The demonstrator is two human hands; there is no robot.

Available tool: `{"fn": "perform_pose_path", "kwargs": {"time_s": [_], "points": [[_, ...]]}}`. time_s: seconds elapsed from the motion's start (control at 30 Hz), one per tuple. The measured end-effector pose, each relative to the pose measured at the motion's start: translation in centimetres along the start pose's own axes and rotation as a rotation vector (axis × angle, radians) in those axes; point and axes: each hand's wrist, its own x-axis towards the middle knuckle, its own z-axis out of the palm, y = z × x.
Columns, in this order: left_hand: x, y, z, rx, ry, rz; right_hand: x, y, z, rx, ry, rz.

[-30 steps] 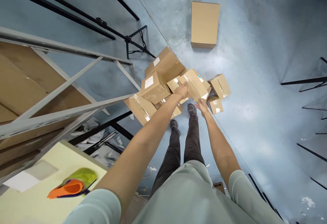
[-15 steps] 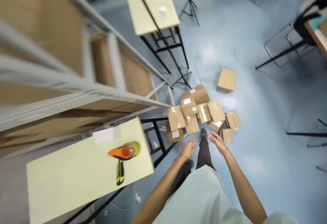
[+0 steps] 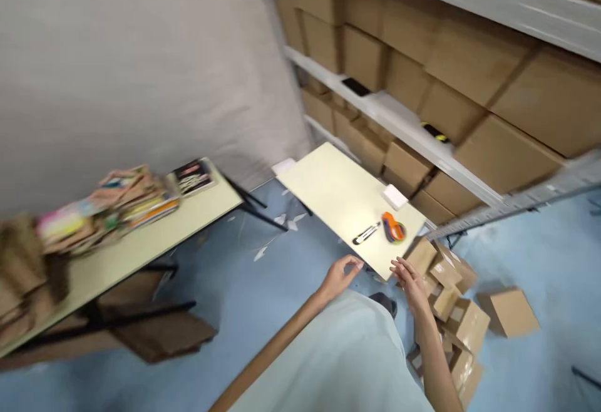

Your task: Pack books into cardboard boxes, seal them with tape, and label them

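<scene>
My left hand (image 3: 339, 277) hovers at the near edge of a pale yellow table (image 3: 335, 190), its fingers loosely curled and holding nothing. My right hand (image 3: 409, 282) is by the table's right corner, fingers apart and nothing in them. On the tabletop, beyond both hands, lies a utility knife (image 3: 367, 233) with a black and light handle. To its right is an orange object (image 3: 393, 228) with a ring-like opening and yellow-green and dark parts, perhaps a tape dispenser. A small white stack (image 3: 395, 197), perhaps labels, sits near the table's far edge.
Behind the table stands a metal rack (image 3: 404, 127) filled with cardboard boxes (image 3: 504, 158). Several small cartons (image 3: 469, 324) are piled on the floor at the right, with a separate carton (image 3: 509, 313) beyond them. At left, another table (image 3: 206, 198) carries books and flattened cardboard.
My view has swung left, from the cartons on the floor to the table and rack. Both hands remain empty in front of my body; the carton pile now appears at the lower right.
</scene>
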Motion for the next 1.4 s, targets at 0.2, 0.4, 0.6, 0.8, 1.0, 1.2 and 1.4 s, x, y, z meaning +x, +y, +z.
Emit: {"fn": "perform_pose_path", "kwargs": {"time_s": [0.2, 0.4, 0.6, 0.8, 1.0, 1.2, 1.4], "points": [[-3.9, -1.1, -15.0, -0.171, 0.477, -0.029, 2.6, -3.5, 15.5, -0.202, -0.263, -0.010], [-5.0, -2.5, -23.6, -0.229, 0.761, -0.055, 7.9, -6.1, 29.5, -0.294, -0.500, 0.030], [-3.1, -2.1, -30.7, -0.193, 0.990, -0.188, 13.1, -8.9, 42.8, -0.319, -0.694, 0.034], [1.7, -0.8, -37.2, -0.195, 1.126, -0.260, 17.7, -10.6, 53.1, -0.344, -0.890, 0.105], [4.9, -1.7, -43.7, -0.239, 1.196, -0.242, 20.6, -9.7, 61.3, -0.381, -0.974, 0.134], [6.6, -5.6, -53.2, -0.224, 1.231, -0.269, 21.0, -7.3, 69.5, -0.440, -1.025, 0.142], [9.3, -10.4, -64.8, -0.142, 1.164, -0.489, 21.3, -3.3, 79.4, -0.528, -1.006, 0.213]]}}
